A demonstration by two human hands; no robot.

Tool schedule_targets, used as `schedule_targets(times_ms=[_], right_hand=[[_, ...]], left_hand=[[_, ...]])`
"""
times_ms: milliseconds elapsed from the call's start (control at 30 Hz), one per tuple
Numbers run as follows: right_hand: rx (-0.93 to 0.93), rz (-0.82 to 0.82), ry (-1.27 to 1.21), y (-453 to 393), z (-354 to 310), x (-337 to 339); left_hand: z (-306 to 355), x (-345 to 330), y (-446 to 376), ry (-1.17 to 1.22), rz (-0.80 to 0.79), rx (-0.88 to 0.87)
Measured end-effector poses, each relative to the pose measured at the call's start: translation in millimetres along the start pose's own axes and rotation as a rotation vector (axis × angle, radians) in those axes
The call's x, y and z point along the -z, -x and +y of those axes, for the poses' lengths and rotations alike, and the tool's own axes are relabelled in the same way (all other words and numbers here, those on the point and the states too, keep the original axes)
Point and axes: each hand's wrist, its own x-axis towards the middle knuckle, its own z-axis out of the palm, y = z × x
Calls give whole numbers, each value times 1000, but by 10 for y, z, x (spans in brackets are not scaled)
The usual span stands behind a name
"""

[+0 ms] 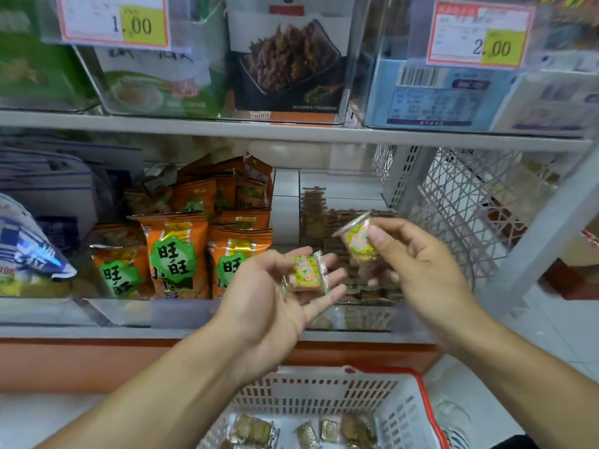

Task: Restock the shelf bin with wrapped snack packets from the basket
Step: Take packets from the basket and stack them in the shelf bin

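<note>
While both hands hover before the clear shelf bin [356, 314], left hand [278, 296] flat, palm up, snack packet [306, 273] on its fingers, right hand [418, 260] pinching second packet [358, 238] above the bin's front edge, basket [405, 413] below, more packets inside.

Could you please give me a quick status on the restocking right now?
Left hand open, packet on its fingers. Right hand pinching second packet above shelf bin. Basket below, more packets inside. Nothing in the way.
</note>
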Motion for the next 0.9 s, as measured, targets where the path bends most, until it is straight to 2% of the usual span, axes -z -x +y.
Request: schedule_targets(times_ms=[133,300,433,567,767,900], right_hand=[[-202,-63,-188,72,-7,-67],[-238,-140,-273,158,17,-152],[-220,-173,-235,197,3,-161],[-187,-225,-66,211,-11,-144],[-137,-309,88,236,-51,-135],[-212,-282,-3,240,-50,-124]], left_hand=[[2,13,-11,-47,14,-52],[43,41,-18,-162,-25,-20],[93,66,8,-252,-96,60],[98,95,26,-278,-176,118],[83,57,68,-330,-124,82],[72,51,62,-329,-96,63]])
